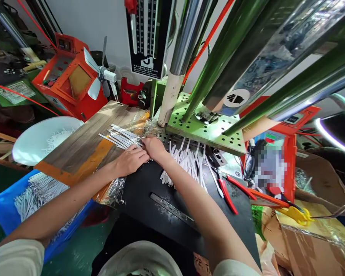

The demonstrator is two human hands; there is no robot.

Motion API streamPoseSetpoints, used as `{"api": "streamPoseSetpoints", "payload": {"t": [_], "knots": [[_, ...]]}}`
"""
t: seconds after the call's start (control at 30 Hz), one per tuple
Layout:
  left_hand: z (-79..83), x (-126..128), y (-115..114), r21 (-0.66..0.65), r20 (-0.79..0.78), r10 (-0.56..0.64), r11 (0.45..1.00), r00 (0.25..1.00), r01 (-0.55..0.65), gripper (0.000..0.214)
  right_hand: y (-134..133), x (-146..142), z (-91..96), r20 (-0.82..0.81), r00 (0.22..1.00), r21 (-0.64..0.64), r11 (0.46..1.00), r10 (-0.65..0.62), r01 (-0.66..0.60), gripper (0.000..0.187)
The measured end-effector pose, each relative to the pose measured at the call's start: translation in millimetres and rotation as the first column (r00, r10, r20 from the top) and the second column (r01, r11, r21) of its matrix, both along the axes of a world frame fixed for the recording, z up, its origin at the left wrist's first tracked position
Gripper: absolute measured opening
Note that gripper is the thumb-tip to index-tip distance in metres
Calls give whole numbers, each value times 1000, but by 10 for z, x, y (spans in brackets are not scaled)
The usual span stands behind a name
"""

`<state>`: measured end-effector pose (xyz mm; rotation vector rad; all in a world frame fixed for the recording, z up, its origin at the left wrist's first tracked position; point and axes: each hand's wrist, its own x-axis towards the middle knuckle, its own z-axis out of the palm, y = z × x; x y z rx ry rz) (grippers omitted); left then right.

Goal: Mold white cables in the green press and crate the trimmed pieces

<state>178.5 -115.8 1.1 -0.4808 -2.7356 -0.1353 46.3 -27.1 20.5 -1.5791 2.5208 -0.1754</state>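
My left hand [131,159] and my right hand [153,147] meet at the edge of a wooden board [83,142], both with fingers curled onto a small bundle of white cable pieces [120,137] lying there. The fingers press the near ends of the bundle together. To the right of my right hand a row of white cable pieces [186,163] lies fanned out on the black machine table [149,191], under the green perforated plate [207,128] of the press.
Red-handled cutters [232,189] lie right of the fanned cables. A white bowl [37,140] and a blue bin [5,207] with more white pieces sit at left. Steel and green columns [189,38] rise overhead. Orange control boxes, a small fan [102,73] and cardboard boxes [310,237] stand around.
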Motion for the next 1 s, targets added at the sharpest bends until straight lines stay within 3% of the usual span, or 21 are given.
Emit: {"api": "streamPoseSetpoints", "payload": {"t": [0.1, 0.17, 0.23, 0.3, 0.37, 0.4, 0.43, 0.53, 0.6, 0.67, 0.8, 1.0], "knots": [[219, 208, 131, 94, -61, -56, 994, 997, 62, 23, 92, 93, 53, -4, 1000, -21, 1000, -11, 11, 26], [359, 367, 234, 271, -83, -49, 960, 995, 70, 25, 384, 154, 94, -11, 1000, -33, 999, -17, 17, 28], [424, 503, 330, 506, -38, -9, 862, 999, 27, 31, 842, 238, 104, 10, 1000, -68, 997, -24, 25, 25], [382, 601, 427, 694, 56, 39, 717, 998, -67, 33, 1394, 391, 79, 97, 994, -166, 983, -59, 74, 21], [253, 662, 553, 782, 115, 84, 607, 990, -142, 29, 1931, 627, 22, 232, 963, -307, 929, -137, 207, 18], [173, 678, 630, 788, 116, 92, 597, 989, -148, 26, 2160, 766, -22, 300, 936, -364, 884, -186, 292, 15], [94, 686, 717, 775, 99, 88, 618, 991, -132, 23, 2350, 906, -77, 358, 905, -405, 835, -228, 371, 12], [-93, 660, 991, 653, 11, -1, 757, 1000, -7, 17, 2646, 1261, -283, 450, 842, -489, 707, -297, 511, 8], [-157, 612, 1149, 616, -25, -82, 784, 996, 80, 15, 2654, 1391, -402, 442, 851, -559, 655, -283, 508, 11], [-174, 554, 1265, 614, -22, -162, 776, 986, 141, 12, 2594, 1438, -473, 397, 880, -625, 626, -259, 466, 13], [-130, 479, 1354, 586, 107, -228, 800, 968, 124, 9, 2518, 1405, -511, 312, 915, -655, 641, -254, 401, 17], [-151, 542, 1360, 445, 60, -173, 886, 983, 129, 10, 2615, 1252, -475, 294, 951, -604, 752, -98, 264, 22]]}}
